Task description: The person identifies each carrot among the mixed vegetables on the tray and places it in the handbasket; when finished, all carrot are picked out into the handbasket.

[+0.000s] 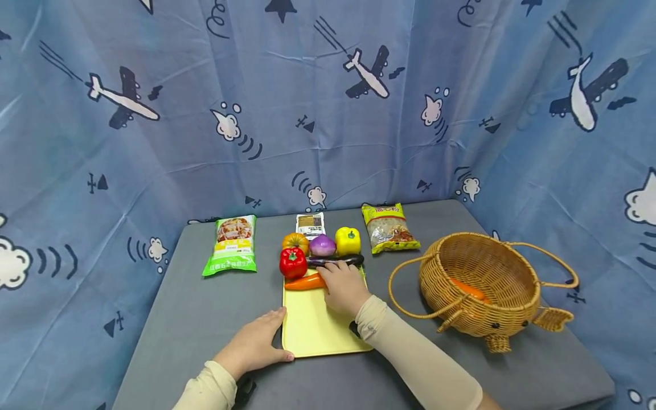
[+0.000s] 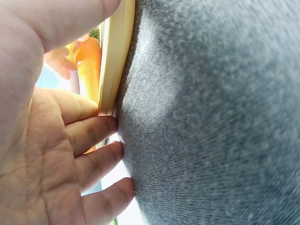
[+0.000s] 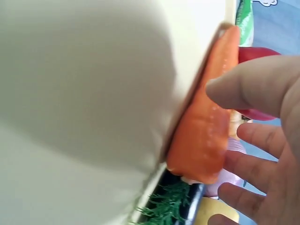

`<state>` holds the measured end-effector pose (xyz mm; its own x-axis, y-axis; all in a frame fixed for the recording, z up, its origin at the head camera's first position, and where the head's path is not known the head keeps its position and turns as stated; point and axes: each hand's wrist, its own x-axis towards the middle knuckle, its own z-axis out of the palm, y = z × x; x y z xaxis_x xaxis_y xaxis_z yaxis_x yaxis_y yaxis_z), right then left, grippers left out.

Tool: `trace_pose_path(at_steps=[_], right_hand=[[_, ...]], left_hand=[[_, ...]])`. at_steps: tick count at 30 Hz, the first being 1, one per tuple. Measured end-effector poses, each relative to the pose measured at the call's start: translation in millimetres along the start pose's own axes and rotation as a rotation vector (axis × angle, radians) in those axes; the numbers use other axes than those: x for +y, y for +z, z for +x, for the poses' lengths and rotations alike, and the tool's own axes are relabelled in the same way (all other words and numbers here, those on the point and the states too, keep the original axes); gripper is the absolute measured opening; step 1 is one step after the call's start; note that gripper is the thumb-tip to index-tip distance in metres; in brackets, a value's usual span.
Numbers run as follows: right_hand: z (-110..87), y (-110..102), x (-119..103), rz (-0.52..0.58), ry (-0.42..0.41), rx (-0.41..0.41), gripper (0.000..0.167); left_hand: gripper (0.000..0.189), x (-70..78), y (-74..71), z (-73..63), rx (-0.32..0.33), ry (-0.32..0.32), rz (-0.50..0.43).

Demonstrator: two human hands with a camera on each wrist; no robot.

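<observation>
My right hand [image 1: 344,289] spans the thick end of an orange carrot [image 3: 206,122] lying on a pale yellow tray [image 1: 318,336]. The thumb is over the carrot's near side, fingertips along its far side. Green leafy tops show past that end in the right wrist view. My left hand [image 1: 258,341] rests at the tray's front left corner, fingers along the side and thumb at the front edge. Beyond the carrot are a dark eggplant [image 1: 353,259], a red bell pepper [image 1: 293,263], a small pumpkin [image 1: 295,241], a purple onion [image 1: 322,246] and a yellow bell pepper [image 1: 348,240].
A wicker basket [image 1: 435,279] with handles and an animal face stands to the right, an orange carrot [image 1: 468,289] inside. A green-and-white food bag [image 1: 233,245] lies left, a yellow bag [image 1: 389,228] back right, a white packet [image 1: 310,224] behind the vegetables. A blue curtain [image 1: 287,142] hangs behind the table.
</observation>
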<state>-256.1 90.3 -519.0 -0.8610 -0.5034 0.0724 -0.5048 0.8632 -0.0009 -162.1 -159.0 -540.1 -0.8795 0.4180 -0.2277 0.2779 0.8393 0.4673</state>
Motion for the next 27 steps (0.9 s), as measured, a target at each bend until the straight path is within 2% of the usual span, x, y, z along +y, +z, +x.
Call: trace_pose_path(at_steps=[4,9,15,17,20,24,27], right_hand=[[-5.0,6.7,1.5,0.018,-0.010,0.022,0.047],[-15.6,5.8,2.4,0.081,-0.003,-0.019,0.041],[-32.8,-4.3,2.3,0.067,-0.009,-0.066,0.036],[-41.1,-9.3,3.3,0.068,-0.029,-0.038,0.033],[-55.1,-21.9,5.0,0.081,-0.069,0.049,0.030],[-77.1,-50.3,10.7,0.081,-0.108,0.180,0.032],[-92.8,-72.3,20.5,0.070,-0.108,0.253,0.038]], left_hand=[[0.110,-0.8,-0.2,0.6,-0.011,-0.003,0.003],[0.109,-0.4,-1.1,1.6,-0.018,-0.005,0.005],[0.109,0.5,-3.7,2.2,-0.001,-0.001,0.010],[0.108,1.0,-3.7,2.2,-0.003,0.001,0.009],[0.108,0.9,-4.5,2.6,-0.004,0.004,0.009],[0.108,1.2,-6.3,4.7,0.005,0.011,0.014],[0.108,2.0,-8.5,5.2,0.008,0.009,0.016]])
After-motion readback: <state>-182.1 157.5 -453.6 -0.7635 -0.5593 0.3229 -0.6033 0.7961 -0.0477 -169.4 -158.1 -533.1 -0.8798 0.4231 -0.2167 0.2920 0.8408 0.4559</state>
